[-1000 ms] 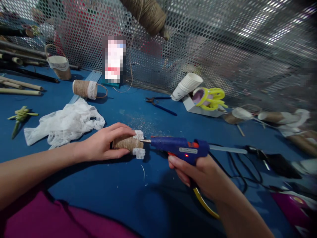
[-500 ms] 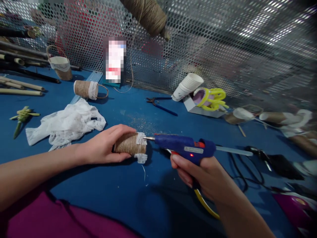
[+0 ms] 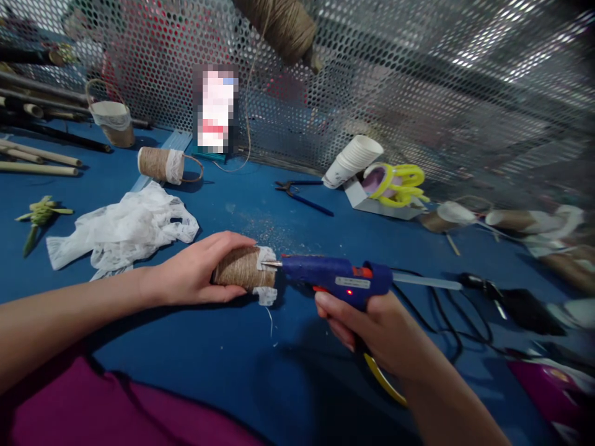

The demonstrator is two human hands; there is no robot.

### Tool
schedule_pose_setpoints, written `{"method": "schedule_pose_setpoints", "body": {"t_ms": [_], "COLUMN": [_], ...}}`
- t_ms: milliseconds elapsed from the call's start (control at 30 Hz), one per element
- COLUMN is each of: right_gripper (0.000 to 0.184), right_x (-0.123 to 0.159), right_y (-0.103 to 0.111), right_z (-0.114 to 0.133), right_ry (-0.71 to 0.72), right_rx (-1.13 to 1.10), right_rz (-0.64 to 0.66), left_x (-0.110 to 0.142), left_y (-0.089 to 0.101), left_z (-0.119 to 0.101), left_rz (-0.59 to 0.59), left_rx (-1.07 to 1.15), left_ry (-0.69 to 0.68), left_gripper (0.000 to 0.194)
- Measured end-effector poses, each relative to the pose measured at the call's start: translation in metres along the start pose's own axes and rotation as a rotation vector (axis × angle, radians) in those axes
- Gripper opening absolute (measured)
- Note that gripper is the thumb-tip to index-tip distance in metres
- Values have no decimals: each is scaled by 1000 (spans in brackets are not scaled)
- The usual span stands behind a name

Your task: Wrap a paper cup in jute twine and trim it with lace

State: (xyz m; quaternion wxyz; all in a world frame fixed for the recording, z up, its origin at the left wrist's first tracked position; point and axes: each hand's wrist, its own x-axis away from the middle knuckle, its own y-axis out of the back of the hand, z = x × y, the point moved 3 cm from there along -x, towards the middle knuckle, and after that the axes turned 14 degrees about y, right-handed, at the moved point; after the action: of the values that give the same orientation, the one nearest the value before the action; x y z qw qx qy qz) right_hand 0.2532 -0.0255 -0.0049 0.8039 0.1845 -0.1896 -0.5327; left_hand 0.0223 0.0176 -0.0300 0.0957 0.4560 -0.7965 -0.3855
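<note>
My left hand (image 3: 211, 269) is wrapped round a twine-covered cup (image 3: 239, 270) lying on its side on the blue table. White lace (image 3: 266, 296) sits round the cup's right end, with a gap where the twine shows. In my right hand (image 3: 357, 319) is a blue glue gun (image 3: 337, 272), its red light on and a clear glue stick (image 3: 427, 280) out of its back. The metal nozzle points left at the lace and twine; whether it touches them I cannot tell. A crumpled heap of white lace (image 3: 139, 223) lies left of the cup.
Behind stand a twine cup with a handle (image 3: 160, 165), a small basket (image 3: 114, 124), a phone (image 3: 216, 111), pliers (image 3: 304, 195) and stacked paper cups (image 3: 353, 161). A twine spool (image 3: 283, 28) hangs before the mesh screen. Black cords (image 3: 446, 316) lie at right, sticks (image 3: 41, 167) at left.
The glue gun has moved slightly left and down, its nozzle now further over the cup. My left hand and the cup stay nearly in place.
</note>
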Motion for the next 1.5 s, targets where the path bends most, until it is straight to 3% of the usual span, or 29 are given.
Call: {"method": "schedule_pose_setpoints", "body": {"t_ms": [767,1000,1267,1500], "right_gripper": [42,39,36,31], "right_x": [4,4,4,1], "right_y": [-4,0,0,8], "right_z": [5,2,0,0], "right_ry": [-14,-50,-52,-1], "right_rx": [-12,-44,-46,-135], "right_rz": [14,-43,14,-18], "left_x": [0,0,-1,-1], "left_y": [0,0,1,2], "left_z": [0,-1,2,3], "left_rz": [8,15,-5,-14], "left_rx": [-12,-13,51,105], "left_ry": [-42,-38,61,95], "left_gripper": [52,52,53,52]}}
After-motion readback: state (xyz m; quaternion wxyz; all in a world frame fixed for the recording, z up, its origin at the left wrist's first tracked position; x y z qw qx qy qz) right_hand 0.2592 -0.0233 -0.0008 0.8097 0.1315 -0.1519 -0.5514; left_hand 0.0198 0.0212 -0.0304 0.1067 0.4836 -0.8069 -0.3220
